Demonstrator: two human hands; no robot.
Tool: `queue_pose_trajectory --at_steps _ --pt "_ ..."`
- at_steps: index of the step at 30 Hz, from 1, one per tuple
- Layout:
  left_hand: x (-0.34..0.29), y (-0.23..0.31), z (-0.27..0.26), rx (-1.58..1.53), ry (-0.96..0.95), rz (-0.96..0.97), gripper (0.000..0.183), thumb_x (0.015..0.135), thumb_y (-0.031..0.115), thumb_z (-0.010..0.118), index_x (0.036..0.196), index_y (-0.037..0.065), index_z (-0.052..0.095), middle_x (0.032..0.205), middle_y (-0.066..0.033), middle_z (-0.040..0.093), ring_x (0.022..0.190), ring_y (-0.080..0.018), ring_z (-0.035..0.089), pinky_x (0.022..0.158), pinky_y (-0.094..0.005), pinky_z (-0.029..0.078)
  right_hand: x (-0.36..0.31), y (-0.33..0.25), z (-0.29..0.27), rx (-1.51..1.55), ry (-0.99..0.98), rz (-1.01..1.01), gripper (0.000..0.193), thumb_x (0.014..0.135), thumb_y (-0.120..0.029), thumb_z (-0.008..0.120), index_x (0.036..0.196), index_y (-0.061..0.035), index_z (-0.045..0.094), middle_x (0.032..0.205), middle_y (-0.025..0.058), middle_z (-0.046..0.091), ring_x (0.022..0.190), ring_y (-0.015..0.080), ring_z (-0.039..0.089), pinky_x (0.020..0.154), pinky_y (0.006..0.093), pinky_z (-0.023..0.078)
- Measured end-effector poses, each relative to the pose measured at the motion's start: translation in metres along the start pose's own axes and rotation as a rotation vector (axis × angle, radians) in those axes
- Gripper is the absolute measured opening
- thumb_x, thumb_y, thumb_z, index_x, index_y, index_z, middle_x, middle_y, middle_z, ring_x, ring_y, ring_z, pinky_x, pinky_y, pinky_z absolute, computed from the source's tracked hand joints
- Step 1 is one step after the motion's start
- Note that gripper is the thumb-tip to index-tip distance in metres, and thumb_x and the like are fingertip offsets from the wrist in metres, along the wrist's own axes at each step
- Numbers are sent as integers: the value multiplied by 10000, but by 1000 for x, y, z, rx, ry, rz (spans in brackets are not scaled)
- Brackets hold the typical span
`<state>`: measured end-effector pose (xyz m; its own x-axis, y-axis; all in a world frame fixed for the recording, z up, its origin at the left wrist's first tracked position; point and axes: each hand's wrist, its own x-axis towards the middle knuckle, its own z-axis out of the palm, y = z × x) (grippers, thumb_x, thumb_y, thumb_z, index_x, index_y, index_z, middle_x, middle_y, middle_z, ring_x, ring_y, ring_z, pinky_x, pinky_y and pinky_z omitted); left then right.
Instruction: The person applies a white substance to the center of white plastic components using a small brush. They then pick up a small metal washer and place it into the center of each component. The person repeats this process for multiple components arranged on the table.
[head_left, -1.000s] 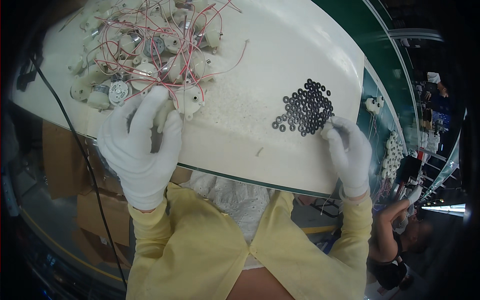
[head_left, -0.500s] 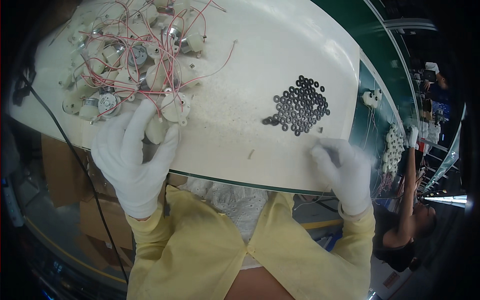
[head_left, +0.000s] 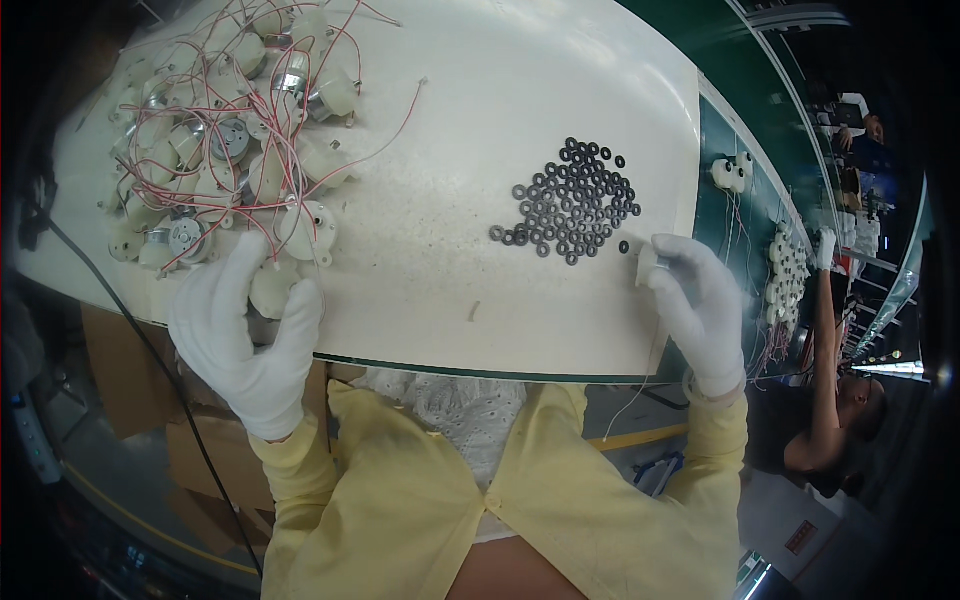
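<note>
My left hand (head_left: pixel 235 335), in a white glove, is at the near edge of a pile of small motors (head_left: pixel 190 150) with off-white plastic housings and tangled pink and white wires. Its thumb and fingers curl around a round off-white motor (head_left: pixel 272 290). Over at the right, my gloved right hand (head_left: pixel 700 305) pinches a small off-white part (head_left: pixel 650 264) between thumb and fingertips, mostly hidden by the glove. A thin pale wire (head_left: pixel 632 402) hangs below that hand past the table edge. Just left of its fingertips lies a single black ring (head_left: pixel 624 247), apart from the heap of black rings (head_left: pixel 575 200).
The white table (head_left: pixel 450 300) ends in a dark green near edge. On the green surface to the right lie white motors (head_left: pixel 735 172) and a longer row of them (head_left: pixel 786 275) with wires. A co-worker's arm (head_left: pixel 822 370) reaches in there. A black cable (head_left: pixel 130 330) crosses at left.
The view has shifted slightly. My right hand has moved up toward the rings, and the off-white part now shows at its fingertips. My left hand stays at the same motor.
</note>
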<state>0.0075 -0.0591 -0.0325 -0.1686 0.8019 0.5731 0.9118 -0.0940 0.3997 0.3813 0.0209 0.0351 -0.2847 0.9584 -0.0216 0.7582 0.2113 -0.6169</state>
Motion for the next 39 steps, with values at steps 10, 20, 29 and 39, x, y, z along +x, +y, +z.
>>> queue_pose_trajectory --at_steps 10,20,29,39 --pt "1 2 1 -4 6 1 530 695 235 869 1177 84 709 993 -53 649 911 -279 567 847 -411 441 5 -10 23 27 120 62 205 865 -89 750 1031 11 684 672 14 631 547 63 542 533 212 447" --pt "-2 0 1 3 21 25 559 717 276 863 1203 59 693 990 -77 643 940 -282 570 898 -419 442 -3 -32 7 -399 -30 -109 183 817 -168 784 933 -66 687 612 18 640 499 184 597 525 304 476" --pt "-17 -1 8 -569 629 -510 779 1035 554 401 1413 -124 455 1308 -219 605 1151 -290 577 1056 -411 413 -3 14 8 -257 175 65 142 947 -112 626 1048 -32 687 869 137 741 718 271 722 653 353 545" --pt "-22 -33 -4 -548 648 -131 730 1065 492 304 1373 -149 470 1017 -191 621 922 -272 590 966 -451 476 -22 2 -16 -530 287 -135 419 842 -174 762 1235 -70 660 778 47 571 670 226 564 608 353 432"
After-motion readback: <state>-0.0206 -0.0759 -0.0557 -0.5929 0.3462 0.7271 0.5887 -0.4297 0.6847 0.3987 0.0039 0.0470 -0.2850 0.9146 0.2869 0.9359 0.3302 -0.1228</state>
